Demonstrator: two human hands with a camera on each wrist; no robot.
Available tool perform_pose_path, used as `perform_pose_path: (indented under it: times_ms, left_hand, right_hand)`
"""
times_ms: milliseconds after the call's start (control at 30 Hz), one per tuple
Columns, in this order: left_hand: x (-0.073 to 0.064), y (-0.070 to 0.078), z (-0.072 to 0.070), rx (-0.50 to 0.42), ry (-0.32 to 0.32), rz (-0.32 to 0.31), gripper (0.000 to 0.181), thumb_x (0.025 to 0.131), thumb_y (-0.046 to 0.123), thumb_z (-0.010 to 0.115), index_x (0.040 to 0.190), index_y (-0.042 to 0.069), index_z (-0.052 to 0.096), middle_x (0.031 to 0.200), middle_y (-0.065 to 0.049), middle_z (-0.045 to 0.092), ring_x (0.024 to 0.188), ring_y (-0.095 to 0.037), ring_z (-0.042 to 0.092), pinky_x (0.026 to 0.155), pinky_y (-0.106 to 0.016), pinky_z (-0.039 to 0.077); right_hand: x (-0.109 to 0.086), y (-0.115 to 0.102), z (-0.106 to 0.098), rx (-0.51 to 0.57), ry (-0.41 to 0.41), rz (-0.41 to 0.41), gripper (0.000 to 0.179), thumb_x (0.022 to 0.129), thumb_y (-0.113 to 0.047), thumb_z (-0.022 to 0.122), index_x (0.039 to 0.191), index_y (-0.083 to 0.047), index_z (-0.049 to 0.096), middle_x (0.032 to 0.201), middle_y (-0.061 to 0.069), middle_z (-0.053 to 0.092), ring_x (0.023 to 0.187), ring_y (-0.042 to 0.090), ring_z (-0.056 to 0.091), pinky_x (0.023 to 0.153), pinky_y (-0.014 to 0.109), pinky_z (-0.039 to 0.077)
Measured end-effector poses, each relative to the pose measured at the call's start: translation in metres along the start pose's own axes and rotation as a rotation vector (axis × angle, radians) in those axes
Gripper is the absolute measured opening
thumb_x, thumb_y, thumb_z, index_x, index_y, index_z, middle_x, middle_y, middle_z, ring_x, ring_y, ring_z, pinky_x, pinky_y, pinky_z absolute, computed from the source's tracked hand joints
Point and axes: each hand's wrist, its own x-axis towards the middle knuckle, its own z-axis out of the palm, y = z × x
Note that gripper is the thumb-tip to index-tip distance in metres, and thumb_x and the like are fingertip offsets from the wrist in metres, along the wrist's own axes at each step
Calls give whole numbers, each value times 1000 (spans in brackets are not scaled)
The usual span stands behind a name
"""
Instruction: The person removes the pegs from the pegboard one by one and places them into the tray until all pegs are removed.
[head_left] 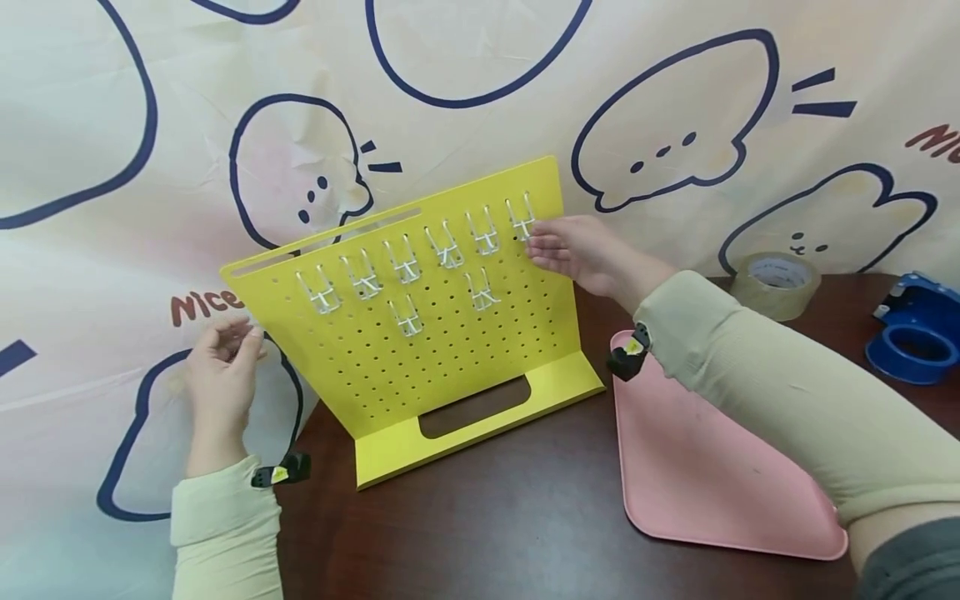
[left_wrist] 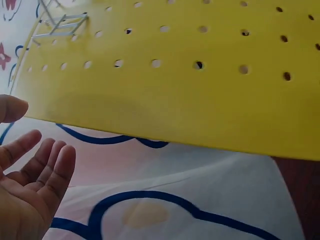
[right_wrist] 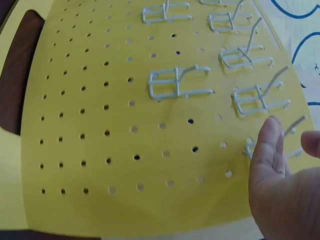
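Note:
A yellow pegboard [head_left: 450, 333] stands tilted on its bent foot on the dark table. Several white wire hooks hang in a row along its upper part, and two more, a left one [head_left: 407, 321] and a right one [head_left: 482, 292], sit lower. My right hand [head_left: 592, 254] is at the row's rightmost hook [head_left: 521, 218]. In the right wrist view, the fingers [right_wrist: 267, 147] are fairly straight, partly hide that hook, and the thumb stands apart; contact is unclear. Beside the board's left edge, my left hand [head_left: 221, 375] has loosely bent fingers [left_wrist: 60, 167] with nothing between them.
To the right, under my right forearm, lies a pink tray [head_left: 697, 467]. Behind it stand a roll of clear tape [head_left: 776, 287] and a blue tape dispenser [head_left: 915, 333]. A printed cloth [head_left: 465, 50] hangs behind the board. The dark table [head_left: 480, 517] extends in front.

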Motion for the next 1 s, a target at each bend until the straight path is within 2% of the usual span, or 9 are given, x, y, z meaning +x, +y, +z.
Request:
perform_pose_path:
  times_ms: [67, 167, 300, 400, 500, 667, 833, 1000]
  left_hand:
    - [-2, -4, 6, -67, -11, 6, 31, 106, 19, 60, 134, 4, 60, 109, 8, 58, 91, -2, 58, 79, -12, 50]
    - [-4, -8, 17, -117, -30, 26, 25, 106, 14, 59, 127, 1, 61, 107, 6, 58, 91, -4, 58, 78, -11, 50]
    - [-4, -11, 27, -125, -33, 43, 21, 107, 13, 57, 122, 0, 61, 109, 4, 58, 93, -5, 58, 80, -13, 51]
    - [-4, -13, 25, -135, -14, 28, 19, 107, 12, 55, 121, 1, 63, 107, 5, 58, 93, -8, 61, 81, -15, 52]
    - [-2, -16, 18, -141, 0, -3, 16, 107, 10, 56, 118, 3, 65, 104, 6, 59, 92, -8, 62, 79, -14, 52]
    - [-1, -20, 14, -156, -18, -36, 9, 105, 9, 60, 112, 7, 65, 101, 6, 61, 90, -5, 63, 76, -12, 53]
    - [1, -23, 16, -209, -25, -37, 7, 104, 8, 63, 110, 8, 67, 99, 5, 62, 90, -7, 63, 74, -13, 53]
    - [2, -29, 19, -310, -25, -33, 6, 102, 6, 64, 106, 10, 67, 98, 3, 64, 90, -9, 63, 74, -13, 53]
  right_hand:
    - [2, 2, 2, 23, 10, 19, 18, 107, -15, 57, 121, -4, 59, 114, 11, 62, 102, 20, 65, 90, 24, 56]
    - [3, 4, 2, 70, 23, 31, 15, 107, -14, 59, 119, -5, 58, 109, 9, 63, 96, 17, 65, 87, 23, 56]
    - [2, 6, 2, 119, 5, 34, 11, 106, -11, 58, 115, -5, 58, 105, 6, 62, 92, 16, 62, 84, 21, 55]
    - [3, 6, 8, 146, -8, 40, 10, 106, -9, 57, 115, -5, 57, 107, 7, 60, 94, 16, 61, 85, 21, 55]
    - [5, 6, 15, 162, -23, 43, 12, 106, -8, 57, 117, -4, 56, 106, 7, 60, 90, 14, 61, 81, 20, 55]
    - [1, 8, 16, 134, -55, 38, 17, 108, -9, 54, 123, -4, 53, 106, 7, 57, 86, 13, 60, 77, 18, 54]
    - [-6, 13, -2, 68, -61, 7, 18, 108, -7, 52, 125, 0, 52, 104, 8, 60, 86, 13, 62, 78, 17, 54]
    - [-16, 18, -41, -51, -50, -29, 14, 108, -3, 51, 121, 2, 50, 103, 7, 61, 86, 11, 65, 82, 19, 55]
